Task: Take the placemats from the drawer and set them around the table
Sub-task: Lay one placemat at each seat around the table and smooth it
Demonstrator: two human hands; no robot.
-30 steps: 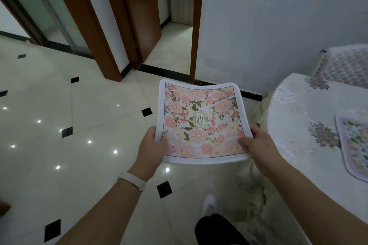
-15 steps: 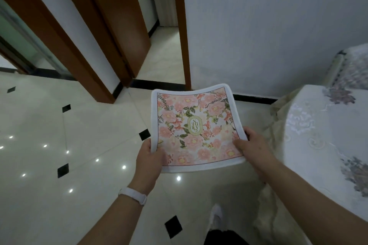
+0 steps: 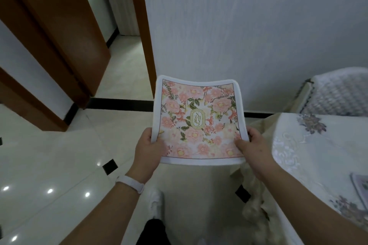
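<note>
I hold a square placemat [image 3: 199, 121] with pink flowers and a white border flat in front of me, above the floor. My left hand [image 3: 148, 150] grips its near left corner, thumb on top. My right hand [image 3: 252, 145] grips its near right corner. The round table [image 3: 318, 157], draped in a pale embroidered cloth, is to the right of the mat. Another placemat [image 3: 361, 187] lies on the table at the right edge of view, mostly cut off.
A chair with a quilted cover [image 3: 336, 91] stands behind the table against the white wall [image 3: 239, 26]. Brown door frames [image 3: 145, 32] and an open doorway are at the left. The glossy tiled floor [image 3: 59, 155] stretches left. My shoe [image 3: 156, 203] shows below.
The view has swung right and forward toward the wall and table. Both hands keep the same hold on the mat. The second mat on the table has come back into view.
</note>
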